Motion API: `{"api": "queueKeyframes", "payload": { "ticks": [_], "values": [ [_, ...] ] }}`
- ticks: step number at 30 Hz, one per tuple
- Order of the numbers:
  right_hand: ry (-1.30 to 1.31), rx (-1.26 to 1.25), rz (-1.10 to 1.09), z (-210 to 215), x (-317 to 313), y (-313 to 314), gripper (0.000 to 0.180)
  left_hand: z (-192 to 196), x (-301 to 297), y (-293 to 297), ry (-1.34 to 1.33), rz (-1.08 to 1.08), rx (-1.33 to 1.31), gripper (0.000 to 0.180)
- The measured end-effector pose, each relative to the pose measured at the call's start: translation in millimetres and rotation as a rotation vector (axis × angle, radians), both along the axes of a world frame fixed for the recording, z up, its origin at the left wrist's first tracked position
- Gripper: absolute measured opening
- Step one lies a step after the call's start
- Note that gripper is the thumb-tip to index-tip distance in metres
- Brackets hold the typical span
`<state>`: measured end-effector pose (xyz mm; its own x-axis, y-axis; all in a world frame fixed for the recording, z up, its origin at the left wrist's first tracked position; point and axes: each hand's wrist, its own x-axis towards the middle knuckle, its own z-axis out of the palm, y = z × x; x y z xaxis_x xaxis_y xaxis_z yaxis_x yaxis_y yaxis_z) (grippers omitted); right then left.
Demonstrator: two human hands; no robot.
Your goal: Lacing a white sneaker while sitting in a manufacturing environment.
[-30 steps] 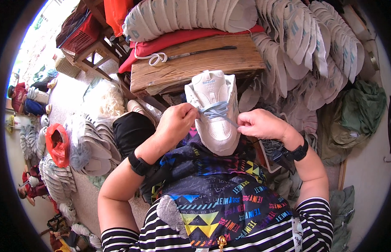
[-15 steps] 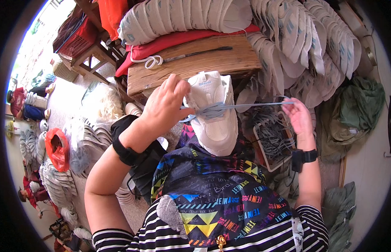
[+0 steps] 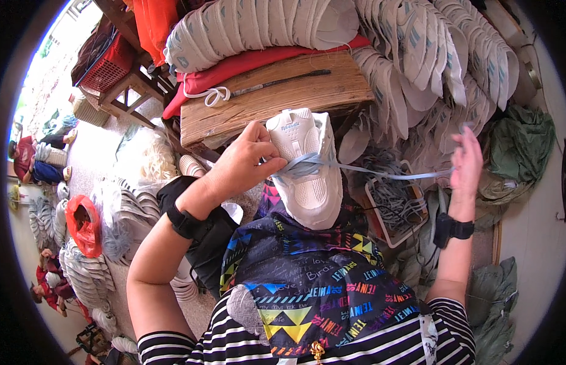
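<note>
A person seen from above works on a white shoe upper [image 3: 304,167] resting toe-down against their lap, over a patterned apron [image 3: 313,286]. The left hand [image 3: 243,161] presses against the shoe's left side, its fingers [image 3: 272,152] curled and pinching a pale blue lace [image 3: 380,172] where it crosses the shoe's front. From there the lace runs taut to the right, well away from the shoe, to the right hand [image 3: 465,161]. That hand is raised with the fingers [image 3: 471,143] mostly extended; the lace meets it near the palm, but whether it is pinched or only looped around the hand cannot be made out.

Behind the shoe sits a wooden counter [image 3: 271,100] with a dark thin tool [image 3: 277,82] lying on it beside a red cushion [image 3: 234,67]. Stacks of pale shoe uppers [image 3: 417,55] fill the top and right. A tray of grey laces [image 3: 395,201] lies under the stretched lace. The shoe's heel end is hidden by the apron, and the left thumb is partly hidden behind the shoe. Other people [image 3: 36,161] sit at the far left edge, small and blurred.
</note>
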<state>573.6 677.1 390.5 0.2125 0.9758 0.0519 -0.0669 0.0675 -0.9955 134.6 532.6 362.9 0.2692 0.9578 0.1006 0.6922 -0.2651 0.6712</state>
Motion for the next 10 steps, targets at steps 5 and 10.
{"api": "queueKeyframes", "payload": {
  "ticks": [5,10],
  "values": [
    [-0.093,-0.155,0.629,19.5,-105.7,-41.1,0.027,-10.4,28.4,-10.2,-0.311,0.373,0.002,0.013],
    [-0.157,-0.142,0.927,-17.1,-154.6,-49.9,0.021,64.4,38.3,-1.7,-0.579,0.381,0.01,0.019]
  ]
}}
